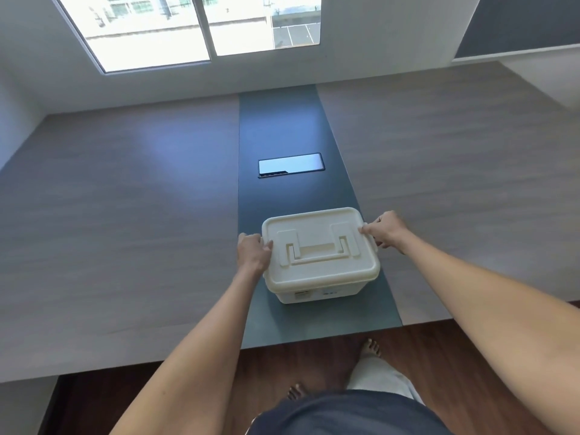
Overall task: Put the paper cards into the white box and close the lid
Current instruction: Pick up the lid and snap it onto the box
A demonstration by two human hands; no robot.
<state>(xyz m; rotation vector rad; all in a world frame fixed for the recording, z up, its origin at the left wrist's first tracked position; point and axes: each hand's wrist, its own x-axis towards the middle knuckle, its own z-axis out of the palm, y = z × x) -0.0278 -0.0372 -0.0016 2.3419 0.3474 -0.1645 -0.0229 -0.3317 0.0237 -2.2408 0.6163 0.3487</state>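
White box (320, 262) w/ lid (317, 243) shut, on dark centre strip (282, 127) of grey wood-grain table (125, 215) nr front edge, left hand (252, 252) & right hand (384, 230) clamped on lid's side edges, black panel (290, 165) mid-strip, window (188, 23) behind, dark wood floor (298, 356)

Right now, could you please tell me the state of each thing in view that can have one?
white box: upright on the table's dark strip.
lid: on, handle folded flat.
left hand: gripping the lid's left edge.
right hand: gripping the right edge.
paper cards: none visible.
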